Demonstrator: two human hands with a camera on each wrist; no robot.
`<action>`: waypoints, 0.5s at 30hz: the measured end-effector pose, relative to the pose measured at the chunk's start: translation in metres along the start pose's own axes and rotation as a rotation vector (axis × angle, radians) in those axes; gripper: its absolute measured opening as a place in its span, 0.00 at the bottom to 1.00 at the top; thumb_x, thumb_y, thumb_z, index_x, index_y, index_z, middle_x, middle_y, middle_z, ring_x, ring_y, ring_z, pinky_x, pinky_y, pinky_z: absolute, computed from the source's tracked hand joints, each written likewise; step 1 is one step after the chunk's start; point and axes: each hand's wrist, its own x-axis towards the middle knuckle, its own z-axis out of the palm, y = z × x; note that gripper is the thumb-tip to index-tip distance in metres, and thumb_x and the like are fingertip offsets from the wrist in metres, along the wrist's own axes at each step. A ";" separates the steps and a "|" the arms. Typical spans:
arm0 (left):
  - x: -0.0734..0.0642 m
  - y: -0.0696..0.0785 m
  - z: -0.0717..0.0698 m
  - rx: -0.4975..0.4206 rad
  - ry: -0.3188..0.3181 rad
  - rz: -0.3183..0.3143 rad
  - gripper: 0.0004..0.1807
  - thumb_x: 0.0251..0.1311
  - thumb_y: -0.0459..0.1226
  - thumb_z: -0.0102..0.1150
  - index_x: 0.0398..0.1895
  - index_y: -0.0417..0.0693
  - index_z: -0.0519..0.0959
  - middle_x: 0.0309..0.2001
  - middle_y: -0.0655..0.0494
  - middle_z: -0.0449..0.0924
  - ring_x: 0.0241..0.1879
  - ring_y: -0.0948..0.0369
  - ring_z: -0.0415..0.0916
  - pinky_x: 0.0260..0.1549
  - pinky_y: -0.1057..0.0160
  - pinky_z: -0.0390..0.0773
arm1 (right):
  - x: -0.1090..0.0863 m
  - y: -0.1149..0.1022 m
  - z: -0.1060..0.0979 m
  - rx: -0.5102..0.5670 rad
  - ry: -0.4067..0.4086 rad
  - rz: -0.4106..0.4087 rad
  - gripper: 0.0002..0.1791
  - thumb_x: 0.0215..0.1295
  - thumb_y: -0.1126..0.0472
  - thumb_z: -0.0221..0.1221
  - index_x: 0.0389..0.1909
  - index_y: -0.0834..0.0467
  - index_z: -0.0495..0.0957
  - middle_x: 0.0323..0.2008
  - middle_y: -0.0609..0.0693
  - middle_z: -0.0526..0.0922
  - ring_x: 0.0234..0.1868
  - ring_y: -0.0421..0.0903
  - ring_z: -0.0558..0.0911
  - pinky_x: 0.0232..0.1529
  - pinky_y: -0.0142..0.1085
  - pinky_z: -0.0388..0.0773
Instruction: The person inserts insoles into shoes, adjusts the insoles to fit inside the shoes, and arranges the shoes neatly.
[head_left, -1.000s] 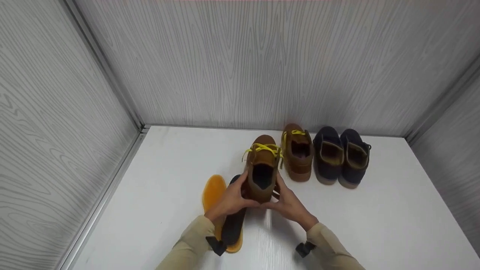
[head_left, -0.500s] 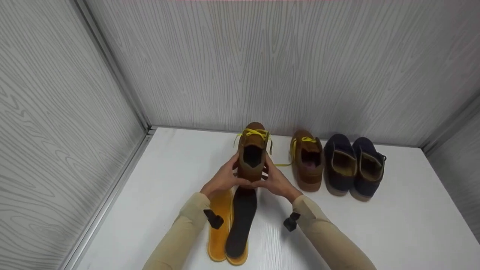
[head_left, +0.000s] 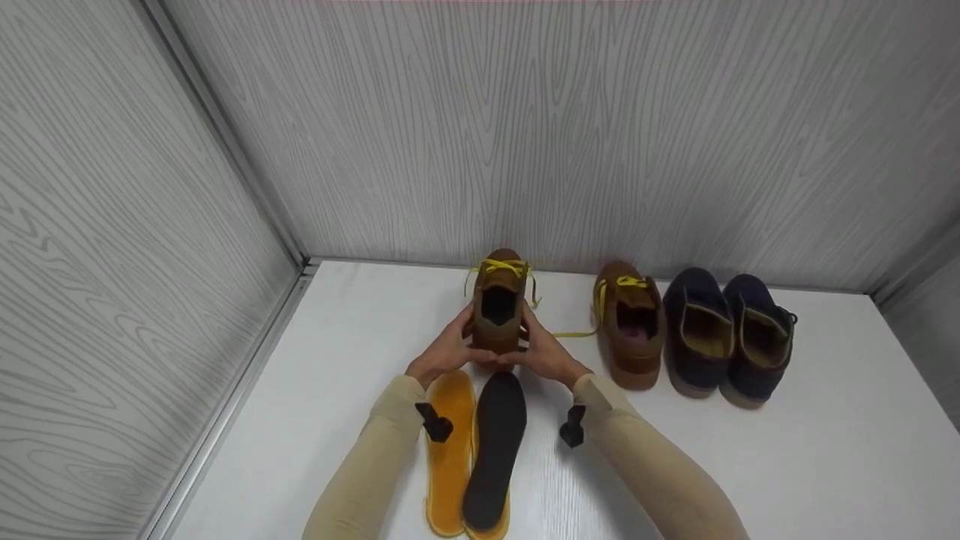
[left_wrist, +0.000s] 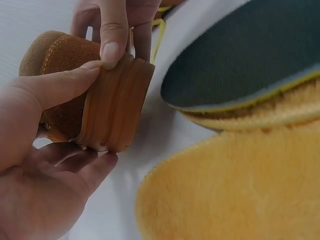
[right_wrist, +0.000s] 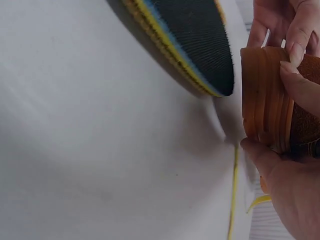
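My left hand (head_left: 450,349) and right hand (head_left: 547,354) grip a brown suede shoe (head_left: 498,334) with yellow laces from both sides of its heel. The thumbs meet at the back of the heel, and the fingers curl round the sides. In the left wrist view the tan rubber sole (left_wrist: 117,107) shows between thumb and fingers. The shoe's toe points at the back wall. Nearer to me lie an orange fleecy insole (head_left: 448,465) and, beside it, a dark insole (head_left: 495,450) on top of another orange layer.
A matching brown shoe (head_left: 634,345) stands to the right, one yellow lace (head_left: 574,334) trailing left on the white table (head_left: 825,450). Two dark blue shoes (head_left: 697,337) stand beyond it. Wood-grain panels (head_left: 525,135) enclose the back and sides.
Both hands have carried the brown shoe left and back, away from its mate and toward the wall. The insoles, earlier partly covered by the left hand, now show more fully.
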 end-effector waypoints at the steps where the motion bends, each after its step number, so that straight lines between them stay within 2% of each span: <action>1: 0.000 -0.003 0.000 0.005 -0.001 -0.007 0.59 0.46 0.37 0.74 0.76 0.63 0.43 0.73 0.59 0.51 0.70 0.56 0.51 0.64 0.53 0.55 | 0.002 0.006 0.001 -0.007 0.005 0.018 0.62 0.53 0.63 0.69 0.75 0.43 0.32 0.75 0.48 0.43 0.70 0.55 0.55 0.64 0.51 0.59; 3: 0.001 -0.007 0.001 0.009 -0.003 -0.028 0.59 0.46 0.38 0.74 0.76 0.65 0.43 0.73 0.59 0.50 0.70 0.55 0.50 0.65 0.53 0.54 | 0.005 0.016 0.002 -0.033 0.013 0.058 0.62 0.53 0.61 0.69 0.75 0.40 0.32 0.74 0.45 0.43 0.70 0.53 0.56 0.64 0.48 0.59; 7: 0.000 -0.015 0.002 0.001 0.002 -0.053 0.60 0.46 0.41 0.74 0.75 0.69 0.41 0.74 0.59 0.46 0.71 0.53 0.47 0.65 0.51 0.52 | 0.005 0.017 0.003 -0.081 0.017 0.121 0.62 0.54 0.59 0.69 0.75 0.40 0.30 0.75 0.46 0.43 0.71 0.52 0.55 0.65 0.46 0.58; 15: 0.000 -0.022 0.002 0.048 0.011 -0.071 0.61 0.45 0.45 0.74 0.75 0.71 0.40 0.75 0.62 0.44 0.72 0.54 0.46 0.65 0.51 0.53 | 0.003 0.021 0.005 -0.143 0.020 0.167 0.63 0.55 0.54 0.68 0.74 0.40 0.25 0.71 0.56 0.55 0.69 0.49 0.59 0.65 0.44 0.58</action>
